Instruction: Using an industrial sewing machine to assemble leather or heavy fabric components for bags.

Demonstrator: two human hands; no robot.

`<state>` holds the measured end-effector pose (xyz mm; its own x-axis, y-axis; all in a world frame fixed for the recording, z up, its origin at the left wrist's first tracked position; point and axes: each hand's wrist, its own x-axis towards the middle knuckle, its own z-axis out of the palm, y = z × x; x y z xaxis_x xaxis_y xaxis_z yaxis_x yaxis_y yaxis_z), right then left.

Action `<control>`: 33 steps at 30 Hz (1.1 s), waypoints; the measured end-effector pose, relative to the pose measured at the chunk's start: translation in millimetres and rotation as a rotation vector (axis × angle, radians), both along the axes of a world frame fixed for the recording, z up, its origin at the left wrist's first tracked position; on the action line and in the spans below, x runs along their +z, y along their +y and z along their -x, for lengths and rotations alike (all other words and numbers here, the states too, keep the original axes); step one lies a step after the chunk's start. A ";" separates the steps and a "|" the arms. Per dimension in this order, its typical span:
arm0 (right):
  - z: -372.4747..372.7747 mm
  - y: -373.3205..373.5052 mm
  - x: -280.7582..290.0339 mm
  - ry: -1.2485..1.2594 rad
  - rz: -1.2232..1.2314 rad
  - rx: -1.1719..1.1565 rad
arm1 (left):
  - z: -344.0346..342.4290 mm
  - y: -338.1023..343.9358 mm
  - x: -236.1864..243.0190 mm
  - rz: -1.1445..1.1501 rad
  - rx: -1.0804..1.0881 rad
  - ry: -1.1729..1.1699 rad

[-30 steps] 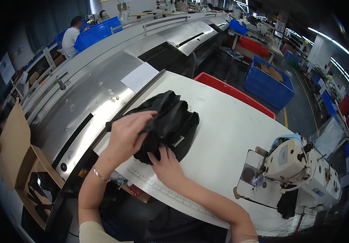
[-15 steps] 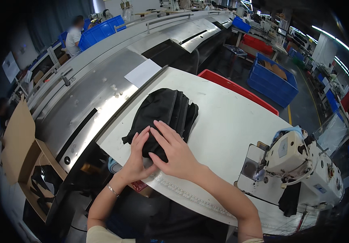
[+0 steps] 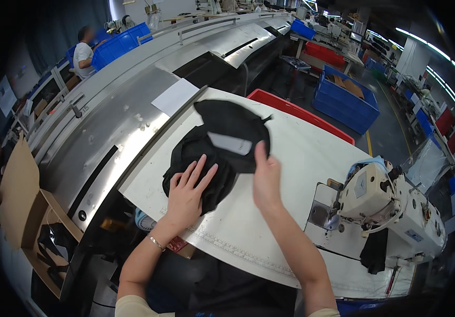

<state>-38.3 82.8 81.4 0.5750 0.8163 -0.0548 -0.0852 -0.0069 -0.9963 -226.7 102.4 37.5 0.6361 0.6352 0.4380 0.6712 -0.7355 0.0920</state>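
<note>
On the white tabletop lies a rumpled pile of black fabric pieces. My left hand rests on the pile with its fingers spread and flat. To the right, my right hand pinches the edge of a black fabric piece raised over the pile's far right side. This piece has a curved outline and a pale patch with a small dark mark. My right fingers are partly hidden behind its edge and slightly blurred.
A sewing machine stands at the table's right. Beyond the far edge are a red tray and a blue bin. A metal counter with white paper runs along the left, near an open cardboard box. A person is beyond.
Both hands were together on the pile. The right hand has moved right, swinging a fabric piece up and exposing its pale patch. The left hand has flattened onto the pile.
</note>
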 end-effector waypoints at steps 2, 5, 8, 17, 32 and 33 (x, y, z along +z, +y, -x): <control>-46.2 -14.7 51.6 -0.177 -0.428 -0.296 | 6.4 13.6 1.5 0.068 0.004 0.087; -100.6 -50.9 111.0 -0.483 -0.531 -0.158 | 13.9 37.2 11.4 0.146 -0.057 0.158; -100.0 -82.2 103.6 -1.020 -0.479 0.046 | 12.4 47.5 31.9 0.484 -0.021 0.019; 18.8 -228.9 -55.1 -1.805 -0.013 0.445 | -69.5 -64.2 51.9 0.441 -0.516 -0.346; -38.8 -242.8 -37.0 -1.647 -0.684 0.500 | -103.0 -85.7 47.7 0.671 -0.242 -0.335; -54.0 -230.5 -41.2 -1.742 -0.473 0.498 | -101.9 -87.3 53.1 0.584 -0.257 -0.367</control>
